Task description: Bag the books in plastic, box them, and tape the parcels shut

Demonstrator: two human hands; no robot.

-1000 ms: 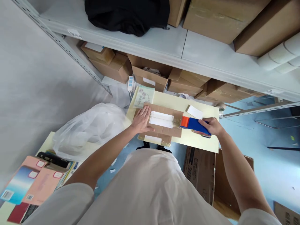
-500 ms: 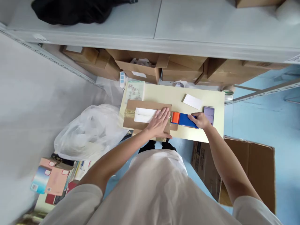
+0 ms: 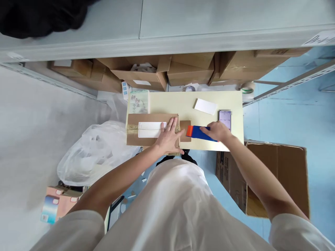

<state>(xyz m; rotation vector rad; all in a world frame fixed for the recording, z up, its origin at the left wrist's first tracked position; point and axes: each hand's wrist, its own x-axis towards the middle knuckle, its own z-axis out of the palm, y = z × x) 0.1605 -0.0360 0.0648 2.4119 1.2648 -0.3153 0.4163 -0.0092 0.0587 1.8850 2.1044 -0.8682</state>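
Observation:
A cardboard box [image 3: 133, 140] with clear tape along its top and white labels [image 3: 149, 133] lies on the pale yellow table. My left hand [image 3: 169, 137] rests on the box's right end, fingers spread. At that end a brown flap [image 3: 185, 136] sticks out to the right. My right hand [image 3: 218, 130] is wrapped around a blue and orange tape dispenser [image 3: 200, 132], whose orange end is over the edge of the flap. Right behind that hand lies a phone [image 3: 225, 118] showing a timer. A small white box [image 3: 205, 106] sits farther back on the table [image 3: 170, 101].
Behind the table, open cardboard boxes [image 3: 188, 75] line a shelf, with tape rolls [image 3: 247, 89] near them. A shelf board [image 3: 209, 24] spans above. To the left is a white plastic bag [image 3: 96, 153]; a large open carton [image 3: 277, 174] stands at the right.
The tape dispenser's orange end has moved from against the box's right edge to a short way right of it, revealing the flap. My left hand's fingers have spread wider. The view has shifted.

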